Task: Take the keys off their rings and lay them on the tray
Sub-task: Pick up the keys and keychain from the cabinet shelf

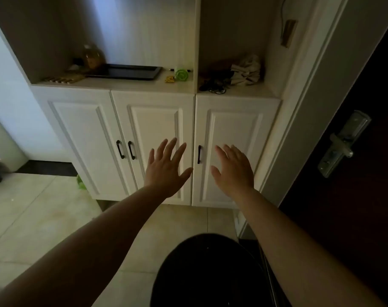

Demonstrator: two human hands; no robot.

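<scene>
Plainly, nothing is in hand yet, so the trouble lies ahead.
Cabinet (157, 149): white, doors closed; its shelf sits well above both hands, so the reach goes up into a dim niche.
Tray (124, 71): dark and flat on the left shelf, a jar (92, 55) just behind it; a hasty arm could knock that jar.
Hands: left hand (166, 168) and right hand (234, 168) hover apart before the doors, fingers spread, gripping nothing.
Green disc (181, 74) and yellow tag (169, 79): just right of the tray; possibly the key bunch, but I cannot tell.
Keys: none clearly visible; in this poor light a loose one could slip off the shelf edge to the floor.
</scene>
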